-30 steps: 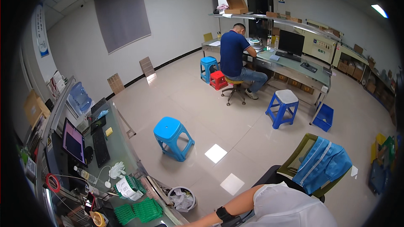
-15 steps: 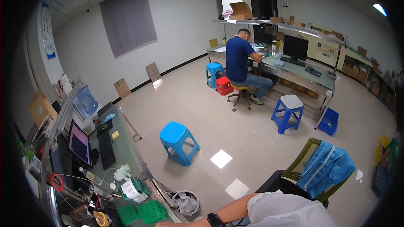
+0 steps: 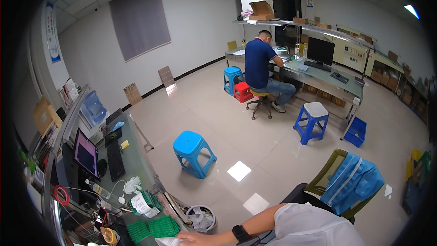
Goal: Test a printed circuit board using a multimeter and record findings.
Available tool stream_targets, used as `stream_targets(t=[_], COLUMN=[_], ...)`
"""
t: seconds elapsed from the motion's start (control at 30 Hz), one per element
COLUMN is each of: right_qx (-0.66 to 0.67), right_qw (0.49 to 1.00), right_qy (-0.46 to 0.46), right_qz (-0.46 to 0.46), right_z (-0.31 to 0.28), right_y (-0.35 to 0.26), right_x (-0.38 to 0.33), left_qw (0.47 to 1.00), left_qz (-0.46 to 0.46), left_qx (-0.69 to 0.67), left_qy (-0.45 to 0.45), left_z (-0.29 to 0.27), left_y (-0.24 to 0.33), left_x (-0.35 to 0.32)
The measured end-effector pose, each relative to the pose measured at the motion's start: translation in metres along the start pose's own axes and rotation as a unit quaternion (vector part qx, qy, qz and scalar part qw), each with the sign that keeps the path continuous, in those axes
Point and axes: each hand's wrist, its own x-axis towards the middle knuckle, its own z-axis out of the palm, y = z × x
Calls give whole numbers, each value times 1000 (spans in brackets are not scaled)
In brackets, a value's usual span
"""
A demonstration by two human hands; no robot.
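Note:
My right hand point(image 3: 189, 238) is at the lower edge, partly cut off, reaching from the right with a black watch point(image 3: 240, 233) on its wrist. Its fingers are closed on the end of a white piece of paper point(image 3: 168, 242), which runs out of the picture below. Just beyond it on the desk lie green ridged pieces point(image 3: 154, 228). Behind them sits a green stack point(image 3: 155, 200) with a white printed paper slip point(image 3: 144, 206) on top. My left hand is out of view.
The glass-topped desk point(image 3: 139, 155) on the left carries a monitor point(image 3: 86, 154), a keyboard point(image 3: 115, 163), white gloves point(image 3: 133, 185) and a bottle point(image 3: 98, 189). Beside it stand a waste bin point(image 3: 211, 221) and a blue stool point(image 3: 189, 143). A co-worker point(image 3: 258, 64) sits at a far bench.
My right hand has come further into view at the lower edge. A white piece of paper now shows at its fingers. The co-worker stays seated at the bench.

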Motion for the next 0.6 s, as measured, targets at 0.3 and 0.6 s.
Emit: stream_targets(t=[0.3,0.6], right_qx=[-451,-158], right_qw=[764,963], right_qy=[23,108], right_qz=[-461,-192], right_z=[21,10], right_y=[-39,-85], right_x=[-15,6], left_qw=[997,990], left_qz=[-10,-14], left_qx=[-70,-138], left_qy=[-17,-25], left_z=[0,-9], left_y=[-6,-9], left_x=[-1,-7])
